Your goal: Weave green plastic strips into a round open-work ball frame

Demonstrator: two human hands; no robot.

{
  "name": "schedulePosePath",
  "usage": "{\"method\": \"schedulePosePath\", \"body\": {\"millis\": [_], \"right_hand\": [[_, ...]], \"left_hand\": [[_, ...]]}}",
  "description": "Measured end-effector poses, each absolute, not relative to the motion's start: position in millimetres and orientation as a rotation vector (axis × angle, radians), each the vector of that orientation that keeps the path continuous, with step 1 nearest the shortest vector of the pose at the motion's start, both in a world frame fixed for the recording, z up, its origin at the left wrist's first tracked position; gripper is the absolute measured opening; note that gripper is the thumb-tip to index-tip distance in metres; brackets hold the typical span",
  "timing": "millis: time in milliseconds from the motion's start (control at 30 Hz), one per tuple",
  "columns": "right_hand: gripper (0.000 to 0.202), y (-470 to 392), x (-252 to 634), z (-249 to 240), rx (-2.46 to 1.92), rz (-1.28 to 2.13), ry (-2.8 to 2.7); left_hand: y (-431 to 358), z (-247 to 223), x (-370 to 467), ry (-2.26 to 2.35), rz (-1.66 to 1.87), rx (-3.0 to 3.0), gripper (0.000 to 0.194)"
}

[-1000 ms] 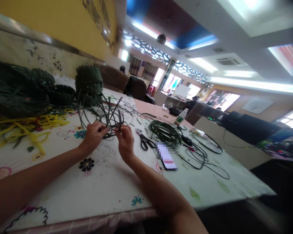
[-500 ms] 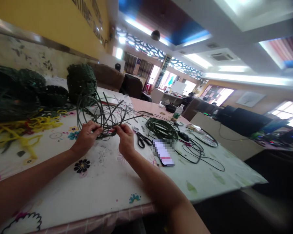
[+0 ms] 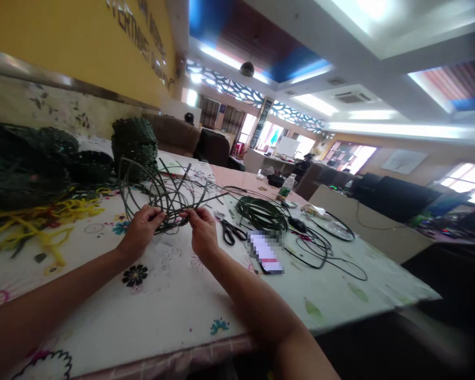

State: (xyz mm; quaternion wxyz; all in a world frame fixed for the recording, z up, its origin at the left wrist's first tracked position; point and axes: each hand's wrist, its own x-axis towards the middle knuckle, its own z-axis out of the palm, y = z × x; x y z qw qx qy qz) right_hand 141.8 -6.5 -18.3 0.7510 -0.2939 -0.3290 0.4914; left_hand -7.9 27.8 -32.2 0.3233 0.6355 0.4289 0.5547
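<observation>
A loose, open weave of dark green strips (image 3: 170, 192) stands on the flowered tablecloth (image 3: 166, 306), its strip ends curving up and outward. My left hand (image 3: 142, 229) pinches the weave at its near left side, thumb and fingers together. At the near right side my right hand (image 3: 201, 229) grips a strip between thumb and forefinger. Both hands are close together, with a small gap between the fingertips. Black-handled scissors (image 3: 231, 232) lie just right of my right hand. Beyond them rests a coil of green strip (image 3: 261, 212).
Dark green woven baskets (image 3: 132, 145) and yellow strips (image 3: 59, 216) are at the left. A phone (image 3: 266, 253), a bottle (image 3: 287, 187), a black mouse (image 3: 297, 224) and loose loops of strip (image 3: 320, 248) lie to the right. Chairs (image 3: 214, 148) stand behind the table.
The camera view has shifted slightly, so the scene sits a little lower. Both hands keep their grip on the weave, and its upright strips have changed position a little.
</observation>
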Motion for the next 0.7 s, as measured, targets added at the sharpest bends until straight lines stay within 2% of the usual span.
{"method": "schedulePosePath", "body": {"millis": [200, 367, 700], "right_hand": [[0.015, -10.4, 146.0, -16.6, -0.585, 1.138, -0.806], [0.012, -14.3, 151.8, -11.5, -0.575, 1.141, -1.063], [0.012, -4.6, 171.2, -18.5, -0.676, 1.26, -1.146]], "left_hand": [[27.6, -27.4, -7.9, 1.078, 1.41, 1.645, 0.029], [27.8, -26.4, -10.2, 1.057, 1.392, 1.661, 0.026], [25.5, -23.5, -20.6, 0.938, 1.231, 2.124, 0.024]]}}
